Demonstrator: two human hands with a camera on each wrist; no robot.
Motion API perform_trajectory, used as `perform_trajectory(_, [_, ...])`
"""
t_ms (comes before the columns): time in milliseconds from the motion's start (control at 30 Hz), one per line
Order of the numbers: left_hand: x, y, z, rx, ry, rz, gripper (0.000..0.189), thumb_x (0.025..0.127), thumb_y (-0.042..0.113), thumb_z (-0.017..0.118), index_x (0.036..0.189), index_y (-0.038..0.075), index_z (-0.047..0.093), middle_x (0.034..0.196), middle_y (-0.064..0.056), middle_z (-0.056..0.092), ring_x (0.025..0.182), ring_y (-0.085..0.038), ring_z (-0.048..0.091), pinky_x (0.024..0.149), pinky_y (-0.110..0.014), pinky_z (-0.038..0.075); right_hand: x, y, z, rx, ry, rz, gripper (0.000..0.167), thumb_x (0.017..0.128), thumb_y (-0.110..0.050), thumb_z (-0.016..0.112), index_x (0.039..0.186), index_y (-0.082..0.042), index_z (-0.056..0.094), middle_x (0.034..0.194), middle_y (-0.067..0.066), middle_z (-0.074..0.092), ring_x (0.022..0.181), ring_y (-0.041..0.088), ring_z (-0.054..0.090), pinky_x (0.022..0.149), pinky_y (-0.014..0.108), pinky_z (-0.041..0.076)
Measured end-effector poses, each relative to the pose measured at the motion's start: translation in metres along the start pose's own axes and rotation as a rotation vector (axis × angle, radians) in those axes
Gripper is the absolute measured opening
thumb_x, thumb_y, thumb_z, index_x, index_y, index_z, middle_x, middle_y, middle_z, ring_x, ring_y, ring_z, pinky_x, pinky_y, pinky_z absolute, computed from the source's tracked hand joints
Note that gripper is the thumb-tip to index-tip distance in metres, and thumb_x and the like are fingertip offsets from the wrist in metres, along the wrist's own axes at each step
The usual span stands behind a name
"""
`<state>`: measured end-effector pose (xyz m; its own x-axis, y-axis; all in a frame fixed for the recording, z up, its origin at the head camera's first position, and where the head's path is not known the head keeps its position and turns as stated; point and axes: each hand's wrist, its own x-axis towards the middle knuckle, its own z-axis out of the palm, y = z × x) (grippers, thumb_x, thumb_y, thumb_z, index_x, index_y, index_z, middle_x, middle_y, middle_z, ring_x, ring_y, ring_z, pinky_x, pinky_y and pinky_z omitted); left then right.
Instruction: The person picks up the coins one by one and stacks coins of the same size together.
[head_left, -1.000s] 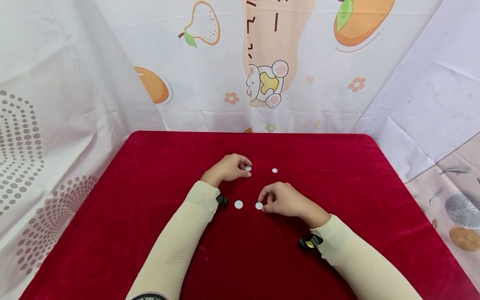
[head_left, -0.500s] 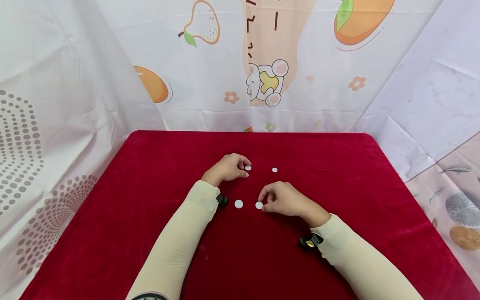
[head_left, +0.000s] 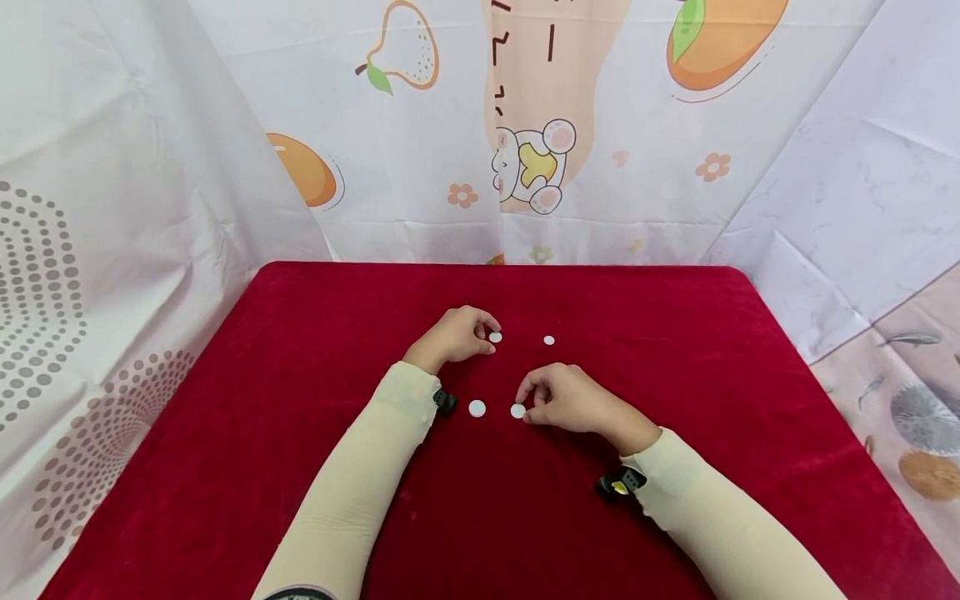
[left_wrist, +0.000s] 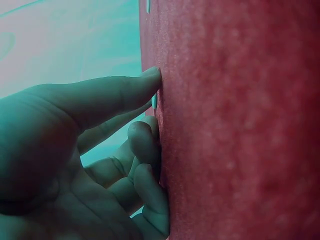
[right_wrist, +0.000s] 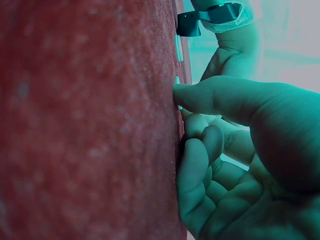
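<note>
Resting on our red surface point(head_left: 480, 517), the far-left white disc point(head_left: 496, 337) has thumb and forefinger of our left hand point(head_left: 453, 335) curled round it, while fingers of our right hand point(head_left: 573, 402) pinch the near-right white disc point(head_left: 517, 411). We see a near-left white disc point(head_left: 477, 408) and a far-right white disc point(head_left: 549, 340), both untouched.

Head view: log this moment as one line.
left hand: at far-left disc | right hand: at near-right disc | near-left disc, far-right disc: untouched on red cloth | grip: unclear

Red tablecloth point(head_left: 450, 517) | white fruit-print curtain point(head_left: 450, 125) behind | dot-patterned sheet point(head_left: 135, 208) at left | marbled sheet point(head_left: 847, 183) at right
</note>
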<state>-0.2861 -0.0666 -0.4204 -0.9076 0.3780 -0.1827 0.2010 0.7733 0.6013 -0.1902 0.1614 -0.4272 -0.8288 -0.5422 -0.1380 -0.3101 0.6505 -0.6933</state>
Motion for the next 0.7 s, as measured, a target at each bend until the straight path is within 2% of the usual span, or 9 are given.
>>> perform_trajectory(267, [0.0005,-0.0006,0.0001,-0.012,0.010,-0.011,0.022,0.091,0.017,0.080,0.113,0.018,0.076,0.095,-0.005,0.063,0.087,-0.021,0.059,0.078,-0.033,0.051,-0.0003,-0.0004,-0.0002,0.006,0.007,0.001,0.014,0.085,-0.013,0.083,0.094,-0.019,0.076,0.063,-0.005,0.062,0.056,0.008,0.054,0.058,0.027,0.047])
perform_trajectory(700, [-0.0016,0.0010,-0.0005,-0.028,0.021,-0.020,0.017,0.089,0.017,0.082,0.106,0.018,0.078,0.092,-0.005,0.064,0.084,-0.021,0.058,0.073,-0.032,0.051,-0.0006,-0.0005,0.0006,0.005,0.009,0.003,0.015,0.084,-0.014,0.084,0.094,-0.021,0.075,0.062,-0.005,0.063,0.055,0.007,0.053,0.058,0.027,0.047])
